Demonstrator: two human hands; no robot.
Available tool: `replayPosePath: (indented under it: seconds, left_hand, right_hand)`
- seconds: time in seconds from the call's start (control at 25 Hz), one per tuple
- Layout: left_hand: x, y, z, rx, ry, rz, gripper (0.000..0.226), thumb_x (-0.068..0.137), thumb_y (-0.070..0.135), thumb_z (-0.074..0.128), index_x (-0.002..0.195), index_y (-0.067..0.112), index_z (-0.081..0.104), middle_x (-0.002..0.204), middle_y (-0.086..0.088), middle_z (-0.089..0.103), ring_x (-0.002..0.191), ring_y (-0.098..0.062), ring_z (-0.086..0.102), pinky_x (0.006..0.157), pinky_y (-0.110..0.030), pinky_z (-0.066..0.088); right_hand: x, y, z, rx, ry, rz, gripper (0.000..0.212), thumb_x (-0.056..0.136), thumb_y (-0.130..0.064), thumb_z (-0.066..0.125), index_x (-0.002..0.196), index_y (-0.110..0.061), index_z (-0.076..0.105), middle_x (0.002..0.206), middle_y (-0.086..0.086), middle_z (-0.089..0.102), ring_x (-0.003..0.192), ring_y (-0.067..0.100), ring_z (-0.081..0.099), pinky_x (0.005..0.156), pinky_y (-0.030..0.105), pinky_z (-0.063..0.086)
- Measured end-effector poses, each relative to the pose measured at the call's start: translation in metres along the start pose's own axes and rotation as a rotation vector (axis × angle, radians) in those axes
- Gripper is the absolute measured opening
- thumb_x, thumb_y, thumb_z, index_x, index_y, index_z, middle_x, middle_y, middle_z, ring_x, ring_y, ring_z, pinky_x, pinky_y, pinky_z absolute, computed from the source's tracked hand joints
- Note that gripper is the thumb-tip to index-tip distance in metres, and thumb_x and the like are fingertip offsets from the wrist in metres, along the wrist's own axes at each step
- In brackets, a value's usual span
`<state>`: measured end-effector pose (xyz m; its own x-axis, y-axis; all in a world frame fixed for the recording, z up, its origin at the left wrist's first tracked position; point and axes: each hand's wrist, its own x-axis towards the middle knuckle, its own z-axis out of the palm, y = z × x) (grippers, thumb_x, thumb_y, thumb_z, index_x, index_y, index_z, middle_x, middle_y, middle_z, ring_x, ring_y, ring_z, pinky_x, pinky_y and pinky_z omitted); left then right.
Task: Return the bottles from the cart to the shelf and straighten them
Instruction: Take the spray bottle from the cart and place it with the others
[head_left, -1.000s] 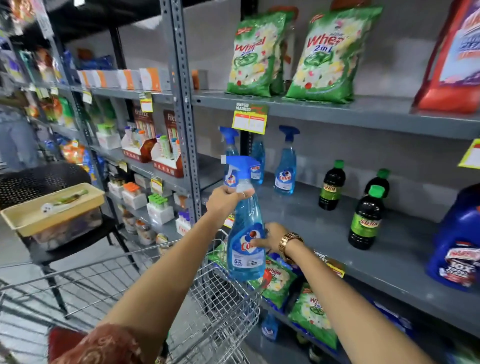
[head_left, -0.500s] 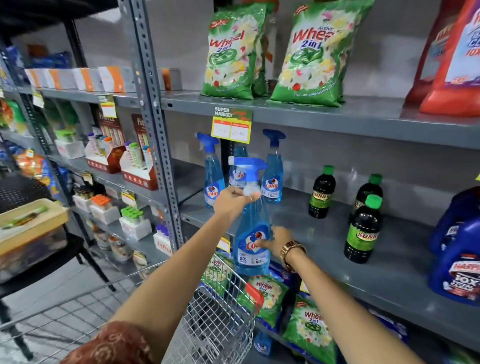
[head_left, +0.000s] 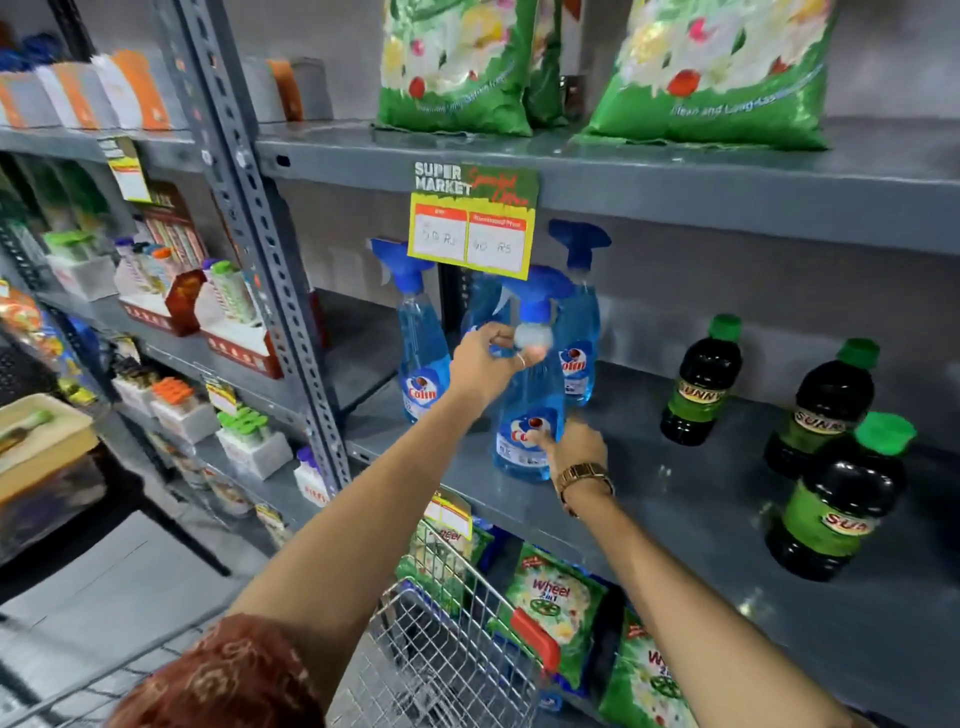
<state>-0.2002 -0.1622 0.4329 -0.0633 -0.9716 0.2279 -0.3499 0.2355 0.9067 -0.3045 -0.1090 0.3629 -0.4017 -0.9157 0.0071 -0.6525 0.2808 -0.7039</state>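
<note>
Grey metal shelving fills the frame, and the middle shelf (head_left: 675, 499) runs from centre to the right edge. We see our left hand (head_left: 488, 364) at the centre, clamped around the neck of a blue spray bottle (head_left: 530, 415), just under its blue trigger head. The bottle stands upright on the shelf near the front edge. Our right hand (head_left: 576, 447), with a gold watch (head_left: 584, 480) on the wrist, sits just right of the bottle's base; one fingertip touches the label, but we cannot tell whether the rest of the fingers are curled or spread. Behind the held bottle stand more blue spray bottles: one to the left (head_left: 421, 353), one to the right (head_left: 579, 332), and another partly hidden between them. A yellow price tag (head_left: 470, 234) hangs from the shelf above, in front of their tops. Three dark bottles with green caps (head_left: 701, 384) stand at the right of the frame, well apart from the spray bottles. The wire cart (head_left: 447, 660) sits at the bottom centre, its red-tipped corner below the shelf edge. Green detergent bags (head_left: 452, 67) line the top shelf
</note>
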Motion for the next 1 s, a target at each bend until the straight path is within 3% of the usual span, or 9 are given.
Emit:
replayPosePath:
  seconds: [0.2,0.32,0.44,0.52,0.64,0.8,0.88,1.0]
  left_hand:
    - [0.007,-0.005,0.001,-0.073,-0.03,-0.03,0.041,0.076,0.028,0.072,0.111,0.009,0.063,0.098,0.0,0.058,0.095,-0.012,0.054,0.092,-0.032,0.044]
    - [0.001,-0.006,0.0,-0.118,-0.034,-0.015,0.039,0.077,0.024,0.071,0.112,0.009,0.063,0.099,-0.002,0.058,0.096,-0.013,0.054,0.095,-0.035,0.046]
    - [-0.007,-0.006,-0.002,-0.171,-0.049,-0.057,0.045,0.079,0.019,0.07,0.12,0.008,0.058,0.116,-0.009,0.061,0.101,-0.015,0.056,0.1,-0.037,0.047]
    - [-0.016,-0.009,-0.005,-0.224,-0.068,-0.123,0.054,0.08,0.017,0.068,0.13,0.01,0.049,0.126,-0.004,0.055,0.112,-0.014,0.052,0.101,-0.032,0.043]
    - [-0.041,-0.02,-0.014,-0.301,0.022,-0.236,0.048,0.081,0.018,0.067,0.126,0.011,0.051,0.108,0.002,0.056,0.099,-0.014,0.053,0.085,-0.029,0.043]
    - [-0.089,-0.034,-0.037,-0.336,0.145,-0.268,0.016,0.081,0.012,0.066,0.095,0.011,0.058,0.072,0.005,0.055,0.062,-0.006,0.056,0.056,-0.018,0.044]
    - [-0.116,-0.042,-0.054,-0.314,0.195,-0.251,0.01,0.081,0.009,0.067,0.086,0.01,0.059,0.068,0.001,0.054,0.055,-0.006,0.054,0.047,-0.013,0.044]
    - [-0.161,-0.054,-0.088,-0.273,0.229,-0.277,0.009,0.081,0.009,0.067,0.086,0.01,0.059,0.067,-0.001,0.055,0.049,-0.007,0.059,0.038,-0.008,0.042]
  right_hand:
    - [0.008,-0.004,0.007,-0.013,0.049,-0.014,0.051,0.088,-0.026,0.059,0.128,-0.001,0.04,0.118,0.029,0.06,0.109,0.041,0.058,0.088,0.043,0.047]
    - [0.003,-0.001,0.005,-0.023,0.033,-0.033,0.051,0.087,-0.023,0.06,0.129,-0.004,0.038,0.117,0.027,0.061,0.108,0.042,0.059,0.086,0.044,0.049]
    - [-0.01,0.004,-0.002,0.004,-0.007,-0.009,0.051,0.084,-0.017,0.064,0.128,-0.006,0.039,0.119,0.025,0.061,0.109,0.04,0.058,0.087,0.042,0.048]
    - [-0.025,0.009,-0.009,0.039,-0.014,0.001,0.059,0.082,-0.014,0.066,0.132,-0.009,0.036,0.123,0.025,0.057,0.113,0.04,0.056,0.09,0.043,0.047]
    - [-0.052,0.017,-0.015,0.024,-0.034,-0.053,0.059,0.083,-0.017,0.065,0.134,-0.011,0.035,0.128,0.024,0.053,0.114,0.04,0.054,0.092,0.045,0.046]
    - [-0.097,0.02,-0.021,0.01,-0.115,-0.161,0.047,0.084,-0.021,0.063,0.125,-0.008,0.045,0.128,0.02,0.053,0.116,0.035,0.051,0.093,0.041,0.044]
    - [-0.121,0.019,-0.019,0.009,-0.16,-0.206,0.044,0.085,-0.023,0.062,0.124,-0.008,0.047,0.128,0.019,0.053,0.117,0.034,0.051,0.095,0.041,0.044]
    - [-0.161,0.015,-0.007,0.001,-0.226,-0.287,0.04,0.083,-0.024,0.065,0.117,-0.006,0.053,0.122,0.019,0.059,0.112,0.035,0.056,0.094,0.041,0.047]
